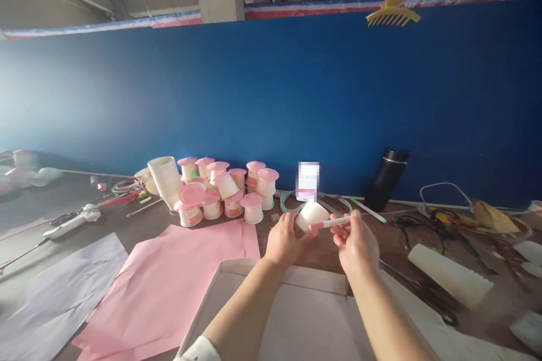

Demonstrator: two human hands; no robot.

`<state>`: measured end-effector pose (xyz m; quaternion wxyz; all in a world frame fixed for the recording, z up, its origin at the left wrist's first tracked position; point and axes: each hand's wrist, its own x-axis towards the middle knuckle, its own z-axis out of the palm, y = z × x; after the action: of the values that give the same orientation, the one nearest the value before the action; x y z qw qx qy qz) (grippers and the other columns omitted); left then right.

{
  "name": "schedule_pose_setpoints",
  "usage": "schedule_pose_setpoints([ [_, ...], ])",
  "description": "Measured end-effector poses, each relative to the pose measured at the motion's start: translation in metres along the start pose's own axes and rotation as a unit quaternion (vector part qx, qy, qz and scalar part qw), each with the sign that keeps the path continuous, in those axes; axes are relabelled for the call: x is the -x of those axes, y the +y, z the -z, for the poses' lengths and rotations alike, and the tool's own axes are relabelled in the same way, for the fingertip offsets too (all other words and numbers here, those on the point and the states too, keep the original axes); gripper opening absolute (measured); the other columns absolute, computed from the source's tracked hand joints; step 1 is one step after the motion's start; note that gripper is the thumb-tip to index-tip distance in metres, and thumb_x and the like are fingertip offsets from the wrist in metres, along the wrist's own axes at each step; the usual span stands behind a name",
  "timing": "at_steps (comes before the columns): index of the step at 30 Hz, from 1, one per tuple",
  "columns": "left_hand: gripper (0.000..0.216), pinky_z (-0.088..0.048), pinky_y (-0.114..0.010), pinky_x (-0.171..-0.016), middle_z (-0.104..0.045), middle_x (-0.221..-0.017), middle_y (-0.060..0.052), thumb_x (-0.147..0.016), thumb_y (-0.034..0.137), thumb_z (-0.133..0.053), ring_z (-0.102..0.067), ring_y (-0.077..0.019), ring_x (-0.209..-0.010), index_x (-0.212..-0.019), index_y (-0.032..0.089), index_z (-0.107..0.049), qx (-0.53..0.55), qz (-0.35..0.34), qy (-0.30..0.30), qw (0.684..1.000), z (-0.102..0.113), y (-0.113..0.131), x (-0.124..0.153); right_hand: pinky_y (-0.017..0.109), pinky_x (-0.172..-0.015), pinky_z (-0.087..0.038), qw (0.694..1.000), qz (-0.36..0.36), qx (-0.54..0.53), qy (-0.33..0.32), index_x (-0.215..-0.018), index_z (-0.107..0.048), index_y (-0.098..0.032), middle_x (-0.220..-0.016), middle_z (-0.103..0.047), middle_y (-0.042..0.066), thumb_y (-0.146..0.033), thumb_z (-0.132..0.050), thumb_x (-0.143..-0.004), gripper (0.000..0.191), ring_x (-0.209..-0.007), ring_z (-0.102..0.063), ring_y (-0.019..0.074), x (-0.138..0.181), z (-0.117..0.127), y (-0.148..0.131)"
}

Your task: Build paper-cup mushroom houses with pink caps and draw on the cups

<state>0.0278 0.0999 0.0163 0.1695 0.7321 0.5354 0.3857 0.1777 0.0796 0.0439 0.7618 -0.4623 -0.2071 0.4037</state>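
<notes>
My left hand (pixel 285 238) is closed around a white paper cup (pixel 312 214), which lies tilted above the table. In my right hand (pixel 358 242) is a marker pen (pixel 332 223) with a white barrel and a pinkish end. That pink end points left and appears close to the cup's side; whether it touches I cannot tell. Left of my hands stand several upturned paper cups (pixel 253 211) with pink paper discs on top, some with small coloured drawings. Below my forearms lies a shallow white box (pixel 313 321).
A stack of white cups (pixel 162 177) leans behind the decorated ones. Pink paper (pixel 169 282) and pale paper (pixel 71 293) cover the left. A black flask (pixel 386 180), a green-tipped pen (pixel 368 210), cables and a lying cup stack (pixel 449 274) are on the right. A glue gun (pixel 74 224) lies left.
</notes>
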Motion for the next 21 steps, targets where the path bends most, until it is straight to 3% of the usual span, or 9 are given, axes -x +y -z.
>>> schedule_pose_setpoints([
  [5, 0.051, -0.051, -0.042, -0.092, -0.072, -0.108, -0.012, -0.08, 0.059, -0.073, -0.066, -0.0309, -0.105, -0.114, 0.021, -0.067, -0.073, -0.036, -0.124, 0.989, -0.004, -0.002, 0.0, 0.017, -0.046, -0.049, 1.0, 0.022, 0.002, -0.018, -0.092, -0.056, -0.019, -0.075, -0.075, 0.003, -0.068, -0.079, -0.072, 0.058, -0.055, -0.066, 0.0114, -0.001, 0.015, 0.01],
  [10, 0.061, -0.051, -0.038, -0.096, -0.071, -0.116, -0.008, -0.082, 0.05, -0.075, -0.064, -0.0253, -0.106, -0.134, 0.023, -0.058, 0.002, -0.058, -0.027, 0.998, 0.0, -0.003, -0.001, 0.019, -0.05, -0.055, 0.995, 0.095, 0.038, -0.02, -0.095, -0.056, -0.018, -0.081, -0.076, 0.002, -0.067, -0.082, -0.071, 0.061, -0.053, -0.065, 0.01, -0.002, 0.021, 0.011],
  [14, 0.021, -0.051, -0.031, -0.088, -0.072, -0.094, -0.005, -0.097, 0.036, -0.058, -0.066, -0.0194, -0.094, -0.106, 0.023, -0.072, 0.04, -0.142, -0.033, 0.989, 0.001, 0.001, 0.001, 0.023, -0.052, -0.057, 0.991, 0.108, 0.068, -0.033, -0.098, -0.058, -0.018, -0.084, -0.076, 0.003, -0.068, -0.081, -0.072, 0.061, -0.056, -0.066, 0.0128, -0.004, 0.021, 0.016],
  [17, 0.025, -0.052, -0.031, -0.082, -0.071, -0.087, -0.005, -0.1, 0.035, -0.052, -0.066, -0.0201, -0.088, -0.094, 0.02, -0.072, 0.019, -0.175, -0.028, 0.984, -0.003, 0.002, 0.002, 0.026, -0.057, -0.06, 0.992, 0.087, 0.073, -0.05, -0.097, -0.063, -0.02, -0.088, -0.076, 0.004, -0.067, -0.081, -0.072, 0.056, -0.062, -0.068, 0.0154, -0.004, 0.02, 0.019],
  [21, 0.028, -0.053, -0.032, -0.08, -0.073, -0.091, -0.006, -0.102, 0.037, -0.047, -0.068, -0.0216, -0.09, -0.1, 0.019, -0.069, -0.006, -0.187, -0.024, 0.982, -0.01, -0.002, 0.003, 0.032, -0.062, -0.061, 0.987, 0.057, 0.102, -0.111, -0.09, -0.068, -0.024, -0.087, -0.074, 0.005, -0.064, -0.08, -0.075, 0.045, -0.076, -0.07, 0.0225, -0.005, 0.022, 0.026],
])
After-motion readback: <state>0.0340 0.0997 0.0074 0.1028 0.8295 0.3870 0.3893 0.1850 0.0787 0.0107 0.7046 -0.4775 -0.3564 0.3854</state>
